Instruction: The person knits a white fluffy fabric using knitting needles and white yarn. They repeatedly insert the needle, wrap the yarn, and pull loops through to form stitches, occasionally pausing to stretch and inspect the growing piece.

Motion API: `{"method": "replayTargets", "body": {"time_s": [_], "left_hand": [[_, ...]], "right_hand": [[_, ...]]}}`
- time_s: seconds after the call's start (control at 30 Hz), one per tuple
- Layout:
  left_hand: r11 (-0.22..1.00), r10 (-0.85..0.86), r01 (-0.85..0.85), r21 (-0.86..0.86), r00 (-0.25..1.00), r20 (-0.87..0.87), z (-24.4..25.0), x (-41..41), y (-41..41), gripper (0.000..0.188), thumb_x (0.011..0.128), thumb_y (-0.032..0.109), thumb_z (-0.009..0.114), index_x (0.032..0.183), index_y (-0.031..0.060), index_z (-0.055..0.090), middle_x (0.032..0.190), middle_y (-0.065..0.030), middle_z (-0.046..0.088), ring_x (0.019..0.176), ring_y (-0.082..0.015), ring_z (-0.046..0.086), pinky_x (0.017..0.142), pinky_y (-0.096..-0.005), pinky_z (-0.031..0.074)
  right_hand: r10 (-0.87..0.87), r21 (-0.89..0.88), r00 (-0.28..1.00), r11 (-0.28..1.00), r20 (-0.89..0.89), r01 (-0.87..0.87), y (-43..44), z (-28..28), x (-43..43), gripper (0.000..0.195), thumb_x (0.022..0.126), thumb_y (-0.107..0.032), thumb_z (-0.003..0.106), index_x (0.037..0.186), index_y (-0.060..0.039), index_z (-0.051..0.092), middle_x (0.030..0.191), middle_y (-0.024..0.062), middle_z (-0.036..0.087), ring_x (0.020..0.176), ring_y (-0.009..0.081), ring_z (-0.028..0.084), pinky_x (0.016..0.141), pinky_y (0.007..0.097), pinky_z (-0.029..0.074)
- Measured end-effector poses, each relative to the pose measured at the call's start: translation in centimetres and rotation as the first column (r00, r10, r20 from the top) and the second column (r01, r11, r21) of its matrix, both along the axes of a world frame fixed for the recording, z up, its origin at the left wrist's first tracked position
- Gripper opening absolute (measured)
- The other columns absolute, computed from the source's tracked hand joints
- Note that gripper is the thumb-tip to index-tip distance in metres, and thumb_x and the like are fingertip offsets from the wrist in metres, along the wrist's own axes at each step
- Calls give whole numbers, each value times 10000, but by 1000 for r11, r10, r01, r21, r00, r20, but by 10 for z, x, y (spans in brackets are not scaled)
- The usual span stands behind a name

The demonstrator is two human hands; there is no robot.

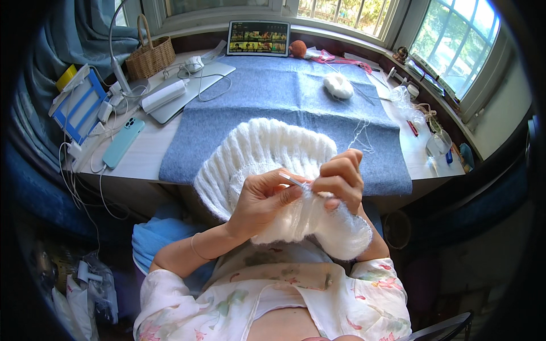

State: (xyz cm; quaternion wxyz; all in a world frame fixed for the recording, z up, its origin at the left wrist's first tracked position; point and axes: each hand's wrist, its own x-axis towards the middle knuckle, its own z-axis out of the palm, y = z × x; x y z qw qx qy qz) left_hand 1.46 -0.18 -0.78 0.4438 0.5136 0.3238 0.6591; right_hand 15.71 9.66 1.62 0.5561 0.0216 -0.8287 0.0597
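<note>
A white, fuzzy ribbed knitted piece (266, 143) spreads from the desk's front edge down toward my lap. My left hand (260, 200) pinches its worked edge between thumb and forefinger, where the pale tip of a knitting needle (291, 178) sticks out. Close against it, my right hand (342, 181) has curled fingers gripping the knitting from the other side. Whether a second needle lies inside that fist is hidden. Thin white yarn (360, 135) rises loosely behind the right hand. Farther back lies a ball of white yarn (338, 85).
A blue-grey felt mat (264, 91) covers the desk's middle. At the back stands a lit tablet (259, 39) beside an orange yarn ball (297, 49). Leftward are a wicker basket (151, 57), a laptop (213, 76), cables and a teal phone (123, 143). A plastic bag (402, 100) lies right.
</note>
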Motion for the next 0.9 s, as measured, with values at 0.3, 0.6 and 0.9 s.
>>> {"method": "replayTargets", "body": {"time_s": [0.3,0.6,0.9], "left_hand": [[995,62,-47,-83,981,186,15,1,-7,157,857,59,583,1009,28,601,933,-51,628,806,-66,574,719,-202,465],[997,53,-41,-59,974,222,10,0,-6,118,861,52,584,975,23,591,895,-25,617,805,-63,578,689,-191,478],[996,19,-8,-83,990,141,2,6,-5,101,861,52,583,955,15,575,920,-27,597,824,-64,575,694,-194,472]], "right_hand": [[-50,-36,989,998,-138,45,4,2,7,444,880,-448,473,623,-111,605,589,-15,466,584,134,404,667,311,267],[-119,4,987,993,-107,120,1,2,4,435,867,-440,495,617,-98,593,590,-16,471,582,139,415,664,307,270],[70,-213,976,977,204,-26,2,11,-1,725,545,-621,712,969,-49,577,895,98,521,846,260,507,765,371,360]]}}
